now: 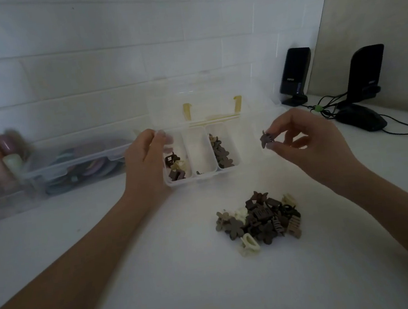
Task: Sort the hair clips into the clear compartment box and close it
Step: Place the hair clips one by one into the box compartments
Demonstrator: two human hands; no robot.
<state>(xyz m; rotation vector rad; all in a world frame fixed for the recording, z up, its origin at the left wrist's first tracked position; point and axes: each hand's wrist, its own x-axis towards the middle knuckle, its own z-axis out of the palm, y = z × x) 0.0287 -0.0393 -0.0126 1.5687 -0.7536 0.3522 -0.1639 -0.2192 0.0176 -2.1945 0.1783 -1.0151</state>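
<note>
Behind box (204,177): speakers (295,75), mouse (361,117); left, bins (47,172).

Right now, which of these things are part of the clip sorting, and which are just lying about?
Part of the job:
compartment box, lid open
clip pile
clip pinched in right hand
left hand at box

Lying about:
two speakers
mouse
bin of bottles

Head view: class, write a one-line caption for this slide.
Right hand pinches a hair clip beside the open box; left hand steadies it.
</note>
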